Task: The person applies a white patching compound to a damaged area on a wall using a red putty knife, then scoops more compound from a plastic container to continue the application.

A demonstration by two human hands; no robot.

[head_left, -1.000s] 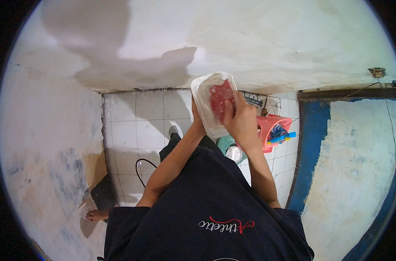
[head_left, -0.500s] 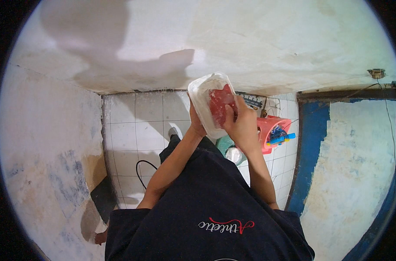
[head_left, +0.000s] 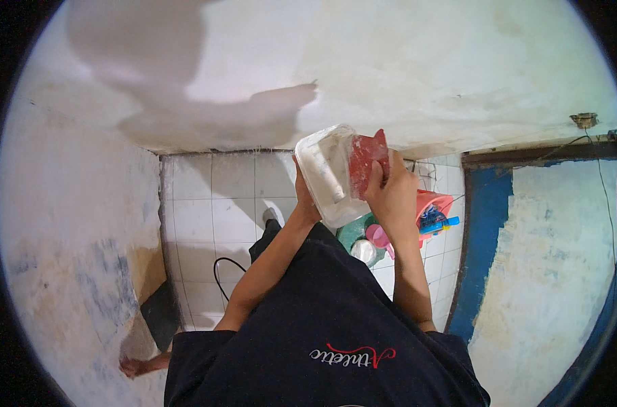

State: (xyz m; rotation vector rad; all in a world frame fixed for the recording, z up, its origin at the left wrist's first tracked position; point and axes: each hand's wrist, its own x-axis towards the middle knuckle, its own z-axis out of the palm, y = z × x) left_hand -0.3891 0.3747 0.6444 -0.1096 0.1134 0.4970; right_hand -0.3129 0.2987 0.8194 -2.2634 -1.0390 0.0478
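Observation:
My left hand (head_left: 307, 193) grips the left side of a white rectangular plastic tub (head_left: 345, 216), holding it tilted in front of me. Pale filler paste (head_left: 324, 166) coats the inside of the tub. In my right hand (head_left: 394, 193) is a flat red putty spreader (head_left: 369, 163), pinched with the thumb across its face. White paste smears mark the spreader, which sits at the tub's right rim. Whether it touches the rim I cannot tell. The fingers of my left hand are partly hidden behind the tub.
A pale patchy wall (head_left: 390, 68) rises ahead. On the tiled floor (head_left: 232, 180) stand a pink-red plastic stool or crate (head_left: 438, 201) with blue items, a green basin (head_left: 350, 234) and a pink dipper (head_left: 377, 235). A black cable (head_left: 215, 271) loops left. Another person's hand (head_left: 139, 365) shows lower left.
The spreader has moved right, from inside the tub to its right rim, uncovering the paste. The pink dipper has come into view. The other person's hand at lower left shows more.

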